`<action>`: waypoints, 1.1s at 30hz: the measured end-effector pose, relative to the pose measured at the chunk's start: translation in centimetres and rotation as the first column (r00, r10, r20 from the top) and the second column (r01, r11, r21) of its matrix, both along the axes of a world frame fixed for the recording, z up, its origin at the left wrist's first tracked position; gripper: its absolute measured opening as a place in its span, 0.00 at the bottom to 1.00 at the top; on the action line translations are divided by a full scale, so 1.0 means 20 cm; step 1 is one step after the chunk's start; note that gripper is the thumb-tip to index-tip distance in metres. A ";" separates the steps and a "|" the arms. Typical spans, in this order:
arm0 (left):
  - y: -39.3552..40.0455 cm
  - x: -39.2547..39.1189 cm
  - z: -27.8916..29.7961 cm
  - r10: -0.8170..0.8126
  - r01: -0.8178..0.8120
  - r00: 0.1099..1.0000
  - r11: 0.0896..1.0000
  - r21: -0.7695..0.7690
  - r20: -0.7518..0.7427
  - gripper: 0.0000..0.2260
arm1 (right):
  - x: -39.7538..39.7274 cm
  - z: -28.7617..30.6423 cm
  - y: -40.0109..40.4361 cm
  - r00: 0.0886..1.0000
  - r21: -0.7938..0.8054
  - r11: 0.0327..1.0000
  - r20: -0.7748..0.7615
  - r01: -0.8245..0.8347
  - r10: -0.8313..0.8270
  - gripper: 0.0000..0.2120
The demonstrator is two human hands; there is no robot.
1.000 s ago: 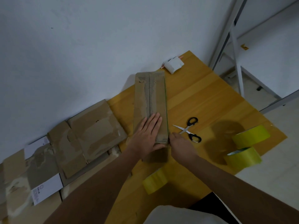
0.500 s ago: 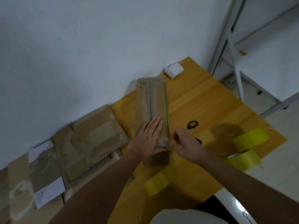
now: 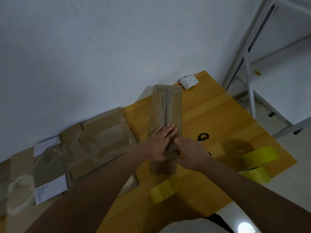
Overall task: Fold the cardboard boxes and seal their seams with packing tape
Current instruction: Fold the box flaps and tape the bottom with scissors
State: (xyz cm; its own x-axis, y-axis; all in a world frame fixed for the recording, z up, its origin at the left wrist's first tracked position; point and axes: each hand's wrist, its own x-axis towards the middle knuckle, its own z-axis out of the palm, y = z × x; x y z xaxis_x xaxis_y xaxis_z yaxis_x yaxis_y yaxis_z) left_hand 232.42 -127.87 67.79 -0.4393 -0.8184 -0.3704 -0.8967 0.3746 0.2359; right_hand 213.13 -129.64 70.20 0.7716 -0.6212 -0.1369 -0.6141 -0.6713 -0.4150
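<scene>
Two hands are seen at the near end of a long, narrow cardboard box (image 3: pixel 166 106), which is laid lengthwise on the yellow wooden table (image 3: pixel 218 111), far end close to the wall. The left hand (image 3: pixel 159 143) is pressed flat on the box top, fingers straight, over the centre seam. The right hand (image 3: pixel 188 152) is placed against the box's near right edge; whether its fingers are curled round anything cannot be told. Scissors (image 3: pixel 203 137) are partly hidden behind the right hand. Three yellow tape rolls are noted: one (image 3: pixel 162 192) near the body, two (image 3: pixel 259 155) (image 3: pixel 255 175) at the table's right edge. Flattened cardboard (image 3: pixel 94 142) is spread to the left.
</scene>
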 end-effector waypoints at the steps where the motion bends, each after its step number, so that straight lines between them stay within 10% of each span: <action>1: -0.02 0.02 0.05 0.013 -0.011 0.999 0.998 0.068 -0.032 0.49 | 0.02 0.02 0.00 1.000 0.016 1.000 0.003 -0.023 0.023 0.13; 4: 0.02 0.13 0.22 0.398 -0.319 0.846 0.911 0.261 -0.356 0.37 | 0.10 0.03 0.00 0.987 0.076 0.994 -0.130 -0.080 0.089 0.15; 7: 0.21 0.28 0.24 0.790 -0.702 0.214 0.533 0.473 -0.574 0.21 | 0.20 0.05 -0.02 0.940 0.066 0.997 -0.336 -0.031 0.051 0.11; 10: 0.39 0.35 0.09 0.860 -0.692 -0.292 0.112 0.713 -0.419 0.11 | 0.31 0.04 -0.02 0.886 0.013 0.999 -0.463 -0.033 0.035 0.13; 13: 0.47 0.30 -0.05 0.802 -0.467 -0.553 -0.076 0.881 -0.224 0.15 | 0.39 0.04 -0.01 0.825 -0.051 0.997 -0.565 -0.054 0.016 0.17; 21: 0.53 0.17 -0.05 0.740 -0.471 -0.579 0.041 0.881 -0.344 0.08 | 0.50 0.12 0.03 0.739 -0.101 0.994 -0.672 -0.034 -0.043 0.29; 26: 0.55 0.13 -0.04 0.768 -0.504 -0.465 0.179 0.845 -0.440 0.21 | 0.56 0.11 0.03 0.691 -0.112 0.993 -0.721 -0.033 -0.059 0.33; 33: 0.53 0.17 -0.08 0.712 -0.587 -0.487 0.163 0.793 -0.506 0.06 | 0.58 0.10 0.01 0.690 -0.113 0.993 -0.721 -0.027 -0.064 0.36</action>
State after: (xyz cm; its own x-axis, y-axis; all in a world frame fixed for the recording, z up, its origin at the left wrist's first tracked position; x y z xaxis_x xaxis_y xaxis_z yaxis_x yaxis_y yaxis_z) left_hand 235.79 -117.32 66.14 0.4547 -0.6990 -0.5520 0.3693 -0.4160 0.8310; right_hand 224.69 -129.40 72.24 0.4498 -0.6795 -0.5796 -0.7058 -0.6681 0.2356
